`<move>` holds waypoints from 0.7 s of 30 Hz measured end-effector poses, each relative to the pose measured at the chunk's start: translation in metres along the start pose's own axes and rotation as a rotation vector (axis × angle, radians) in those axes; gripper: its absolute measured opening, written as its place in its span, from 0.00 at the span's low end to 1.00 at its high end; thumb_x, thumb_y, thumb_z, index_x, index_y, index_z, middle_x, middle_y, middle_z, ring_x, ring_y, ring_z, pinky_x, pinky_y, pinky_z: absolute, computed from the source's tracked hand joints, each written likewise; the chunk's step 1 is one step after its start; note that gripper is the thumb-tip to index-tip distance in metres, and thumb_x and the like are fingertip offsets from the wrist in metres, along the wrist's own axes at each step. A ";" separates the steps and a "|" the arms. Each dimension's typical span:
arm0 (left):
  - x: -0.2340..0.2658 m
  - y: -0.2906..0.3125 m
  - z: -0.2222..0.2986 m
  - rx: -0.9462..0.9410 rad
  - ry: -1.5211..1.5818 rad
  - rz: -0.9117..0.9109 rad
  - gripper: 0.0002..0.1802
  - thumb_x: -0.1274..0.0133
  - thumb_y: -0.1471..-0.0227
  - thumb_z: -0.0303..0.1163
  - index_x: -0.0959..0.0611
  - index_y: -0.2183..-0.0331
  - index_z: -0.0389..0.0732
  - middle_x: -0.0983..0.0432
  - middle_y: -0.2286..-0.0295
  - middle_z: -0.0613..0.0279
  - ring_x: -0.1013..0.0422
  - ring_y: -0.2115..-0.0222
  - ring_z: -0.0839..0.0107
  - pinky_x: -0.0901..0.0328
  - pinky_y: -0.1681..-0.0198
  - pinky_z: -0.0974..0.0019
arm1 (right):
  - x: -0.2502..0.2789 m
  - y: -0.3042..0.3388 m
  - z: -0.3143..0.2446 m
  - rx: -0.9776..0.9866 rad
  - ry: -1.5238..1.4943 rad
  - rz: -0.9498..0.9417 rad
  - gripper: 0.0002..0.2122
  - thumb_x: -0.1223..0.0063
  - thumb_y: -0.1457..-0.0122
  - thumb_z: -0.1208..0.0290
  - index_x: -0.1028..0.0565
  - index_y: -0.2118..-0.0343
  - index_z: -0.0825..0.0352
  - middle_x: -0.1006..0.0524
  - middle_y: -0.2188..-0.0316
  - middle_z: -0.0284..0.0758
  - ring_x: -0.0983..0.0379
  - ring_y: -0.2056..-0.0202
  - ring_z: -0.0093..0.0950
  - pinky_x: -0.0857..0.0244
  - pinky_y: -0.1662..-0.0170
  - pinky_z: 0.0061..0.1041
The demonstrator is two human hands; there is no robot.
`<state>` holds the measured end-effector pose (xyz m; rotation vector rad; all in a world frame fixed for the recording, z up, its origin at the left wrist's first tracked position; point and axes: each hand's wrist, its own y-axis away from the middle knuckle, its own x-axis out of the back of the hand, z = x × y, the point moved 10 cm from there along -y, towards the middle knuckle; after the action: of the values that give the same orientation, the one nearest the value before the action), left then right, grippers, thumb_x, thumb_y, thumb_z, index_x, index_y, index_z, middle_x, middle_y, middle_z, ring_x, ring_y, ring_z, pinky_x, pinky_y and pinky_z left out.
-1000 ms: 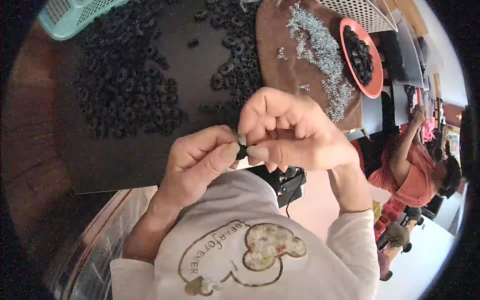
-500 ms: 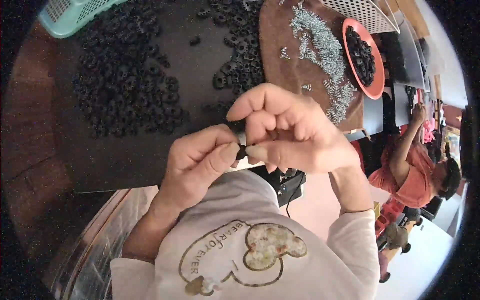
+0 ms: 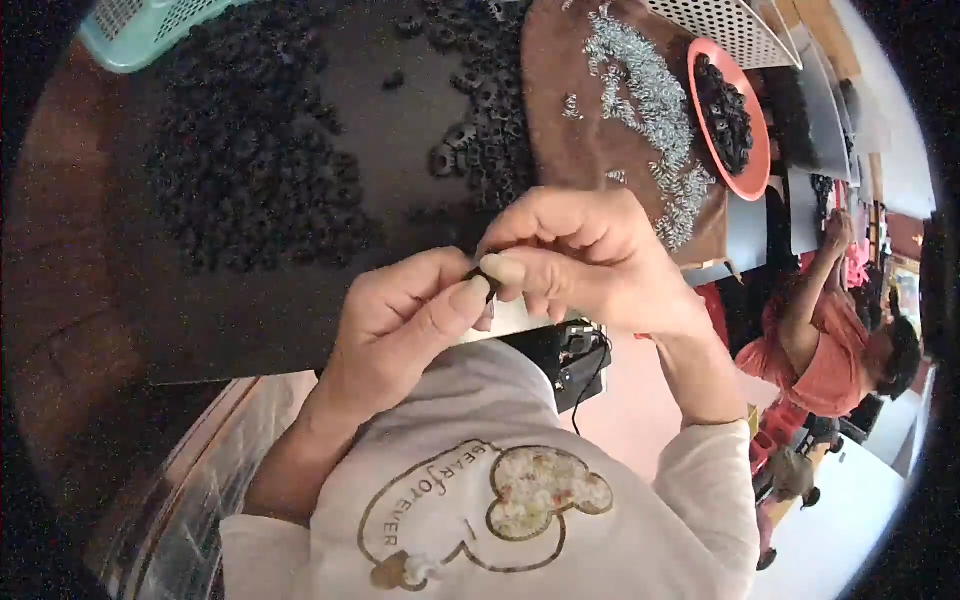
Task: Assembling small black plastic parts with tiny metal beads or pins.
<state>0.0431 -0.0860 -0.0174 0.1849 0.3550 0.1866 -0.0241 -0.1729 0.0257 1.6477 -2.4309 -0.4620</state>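
Observation:
A small black part [image 3: 490, 283] sits pinched between thumb and fingers of my left hand [image 3: 400, 318]; most of it is covered by the fingertips. My right hand [image 3: 595, 262] closes on the same part from the other side, its thumb pressing on the top. Both hands meet just past the table's near edge, in front of my body. Beyond them on the dark tabletop lie a wide heap of small black plastic parts [image 3: 250, 160] and a second, narrower group of black parts [image 3: 490, 130].
Small metal springs [image 3: 650, 95] lie scattered over a brown cloth [image 3: 560, 140] at the right. Next to them stands an orange bowl [image 3: 755, 165] of black pieces. A green basket [image 3: 122, 55] is far left, a white perforated basket [image 3: 735, 30] far right. Another person [image 3: 820, 350] works at the right.
My right hand's fingers have curled in, and its thumb has moved up and left onto the black part. My left hand has barely shifted, still pinching it.

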 end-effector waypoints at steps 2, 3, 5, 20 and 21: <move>-0.001 -0.001 0.002 0.020 0.039 -0.021 0.12 0.51 0.41 0.35 0.22 0.68 0.34 0.27 0.76 0.67 0.37 0.77 0.83 0.41 0.74 0.77 | 0.000 -0.001 0.004 0.004 0.020 -0.001 0.05 0.47 0.40 0.75 0.26 0.64 0.71 0.26 0.78 0.33 0.29 0.79 0.22 0.36 0.77 0.21; -0.004 -0.001 0.002 0.039 0.077 -0.042 0.13 0.51 0.39 0.35 0.21 0.69 0.35 0.29 0.76 0.72 0.37 0.74 0.85 0.42 0.71 0.79 | 0.002 0.001 -0.015 0.274 0.271 0.039 0.07 0.44 0.42 0.74 0.25 0.65 0.72 0.25 0.77 0.35 0.28 0.78 0.23 0.35 0.76 0.21; -0.001 0.000 0.000 0.056 0.111 -0.035 0.13 0.50 0.40 0.35 0.21 0.70 0.35 0.29 0.77 0.72 0.37 0.75 0.85 0.42 0.71 0.78 | -0.008 0.015 -0.036 0.651 0.615 0.055 0.16 0.36 0.49 0.66 0.25 0.64 0.73 0.26 0.76 0.38 0.26 0.77 0.30 0.33 0.73 0.26; -0.004 -0.002 0.017 -0.059 0.086 -0.004 0.09 0.49 0.43 0.26 0.20 0.71 0.29 0.26 0.74 0.64 0.32 0.74 0.80 0.38 0.70 0.75 | -0.029 0.036 -0.044 0.884 0.984 0.239 0.20 0.34 0.55 0.70 0.29 0.64 0.75 0.29 0.79 0.38 0.29 0.82 0.33 0.34 0.81 0.29; -0.004 -0.001 0.018 -0.088 0.071 -0.015 0.09 0.49 0.43 0.26 0.20 0.70 0.28 0.26 0.74 0.63 0.32 0.73 0.80 0.38 0.70 0.75 | -0.030 0.036 -0.043 0.884 0.984 0.239 0.20 0.34 0.55 0.70 0.29 0.64 0.75 0.29 0.79 0.38 0.29 0.82 0.33 0.34 0.81 0.29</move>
<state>0.0460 -0.0910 0.0006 0.0890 0.4174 0.1943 -0.0306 -0.1398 0.0792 1.2312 -1.9926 1.3042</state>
